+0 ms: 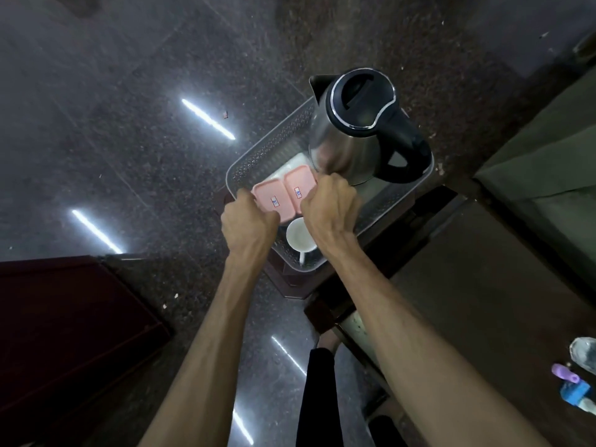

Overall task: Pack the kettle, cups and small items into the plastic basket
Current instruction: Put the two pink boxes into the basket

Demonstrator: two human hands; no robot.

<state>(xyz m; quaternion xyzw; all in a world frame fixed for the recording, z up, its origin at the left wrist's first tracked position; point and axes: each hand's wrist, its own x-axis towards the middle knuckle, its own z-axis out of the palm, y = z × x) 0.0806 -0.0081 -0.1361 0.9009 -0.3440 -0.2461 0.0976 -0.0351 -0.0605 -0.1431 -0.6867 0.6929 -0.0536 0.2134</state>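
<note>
A grey perforated plastic basket (258,150) rests on a dark wooden stand. A steel kettle (348,137) with a black lid and handle stands upright in its far right part. Two pink lidded boxes (283,191) lie side by side on something white in the middle. A white cup (298,235) lies at the near end. My left hand (248,221) is closed over the near edge of the left pink box. My right hand (332,204) is closed beside the right pink box, next to the kettle's base; its fingertips are hidden.
The dark wooden stand (290,285) sits on a shiny speckled floor (129,124). A dark red cabinet (64,333) is at lower left. A brown table (483,285) and green cushion (548,156) lie to the right, with small bottles (577,382) at the right edge.
</note>
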